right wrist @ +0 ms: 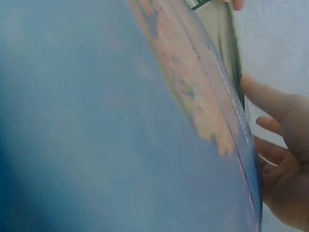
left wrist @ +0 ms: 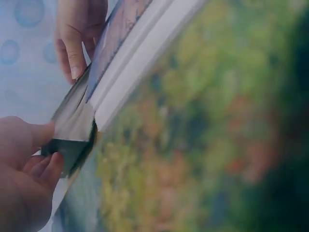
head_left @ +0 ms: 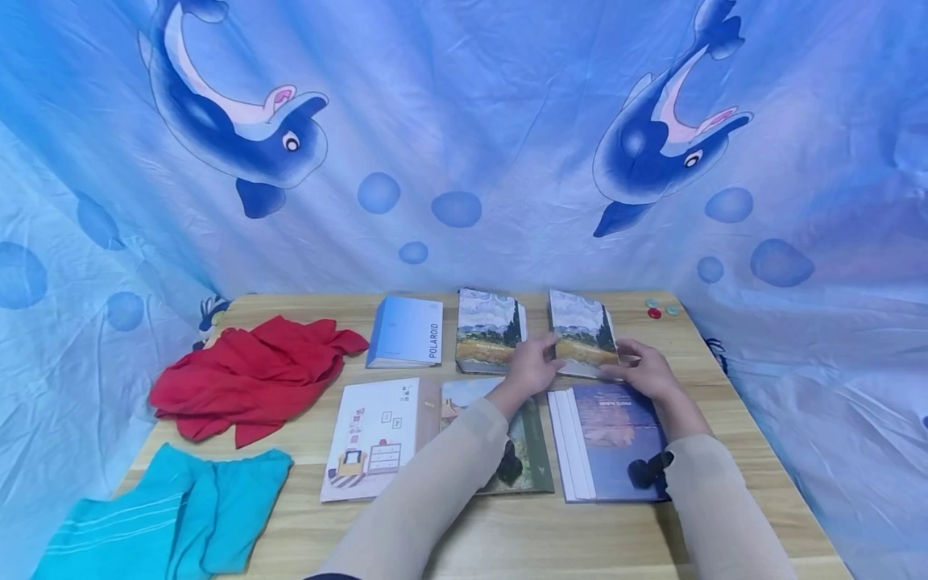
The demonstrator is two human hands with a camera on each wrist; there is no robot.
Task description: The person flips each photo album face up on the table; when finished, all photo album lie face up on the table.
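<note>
At two o'clock from the left hand and ten from the right hand lies the rightmost landscape album, long axis roughly twelve-to-six. Left fingers pinch its seven-o'clock corner; right digits, spread, touch its four-o'clock side, neither hand plainly nearer.

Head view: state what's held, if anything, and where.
Left grip holds the rectangular blue-gold landscape-covered album, rear right, by its left side; right grip touches its right side, hold unclear.

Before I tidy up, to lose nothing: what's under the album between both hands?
Wooden tabletop shows on both sides of that album; whatever lies directly beneath is covered and cannot be seen.
</note>
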